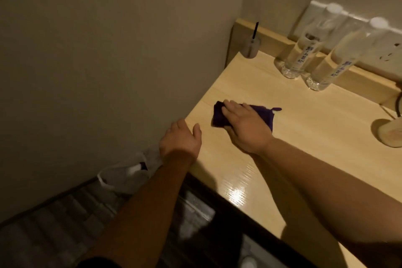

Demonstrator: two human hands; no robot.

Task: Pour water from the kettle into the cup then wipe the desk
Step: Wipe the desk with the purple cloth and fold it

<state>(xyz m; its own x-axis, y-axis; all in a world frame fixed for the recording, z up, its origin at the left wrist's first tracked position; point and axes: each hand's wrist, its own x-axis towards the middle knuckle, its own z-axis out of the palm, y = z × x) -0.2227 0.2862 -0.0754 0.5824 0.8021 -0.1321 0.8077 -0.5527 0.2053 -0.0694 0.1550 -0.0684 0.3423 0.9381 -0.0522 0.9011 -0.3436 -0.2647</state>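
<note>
One surface (293, 119) carries everything, and wiping is under way; neither kettle nor cup is in view, so the pour cannot be confirmed. Much of the surface probably remains to wipe. Two clear bottles (300, 56) stand along the back edge. One right hand (243, 124) lies flat and spread, pressing one purple cloth (219, 113) near the left edge. One left hand (182, 137), open and empty, rests at that edge.
</note>
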